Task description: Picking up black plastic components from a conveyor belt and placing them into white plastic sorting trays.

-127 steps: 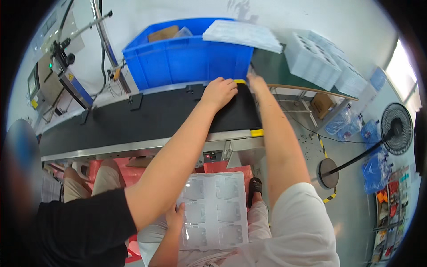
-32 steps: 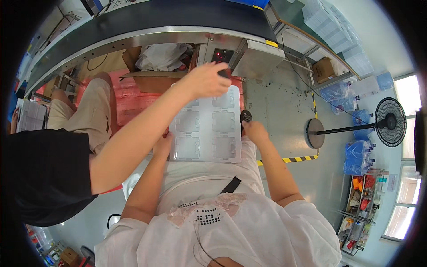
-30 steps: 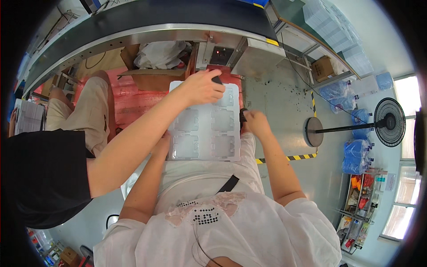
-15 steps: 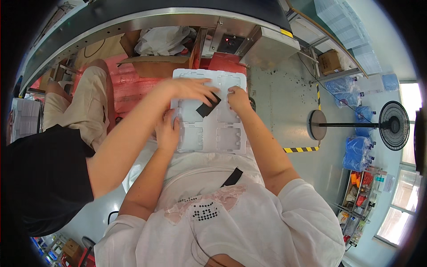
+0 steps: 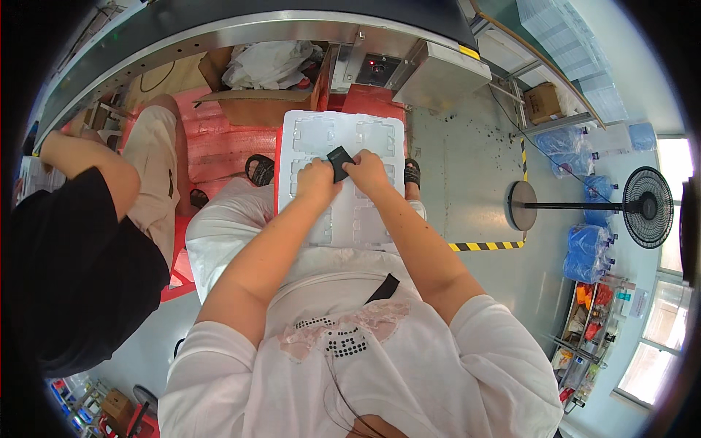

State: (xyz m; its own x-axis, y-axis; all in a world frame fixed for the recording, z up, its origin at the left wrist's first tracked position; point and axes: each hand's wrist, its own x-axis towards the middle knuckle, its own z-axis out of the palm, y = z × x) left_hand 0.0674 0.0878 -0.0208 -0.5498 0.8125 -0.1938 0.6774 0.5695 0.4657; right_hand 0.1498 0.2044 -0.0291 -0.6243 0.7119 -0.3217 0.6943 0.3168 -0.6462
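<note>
A small flat black rectangular piece (image 5: 339, 162) is held up between my two hands, over a white moulded plastic tray (image 5: 346, 219). My left hand (image 5: 315, 180) is closed on its left side. The fingertips of my right hand (image 5: 367, 172) pinch its right edge. What exactly the black piece is, I cannot make out. The tray lies across my lap, and its shallow shaped recesses show around my hands.
A co-worker in a black top (image 5: 102, 270) sits close on my left. Ahead runs a metal-edged bench (image 5: 292, 27), with an opened cardboard box (image 5: 255, 111) beneath it. A standing fan (image 5: 646, 206) and wrapped blue bottles (image 5: 584, 248) are at the right.
The co-worker's arm has drawn back to the left from over the tray. The black piece, then under that hand, is now between my hands. My left hand came in from the tray's left edge.
</note>
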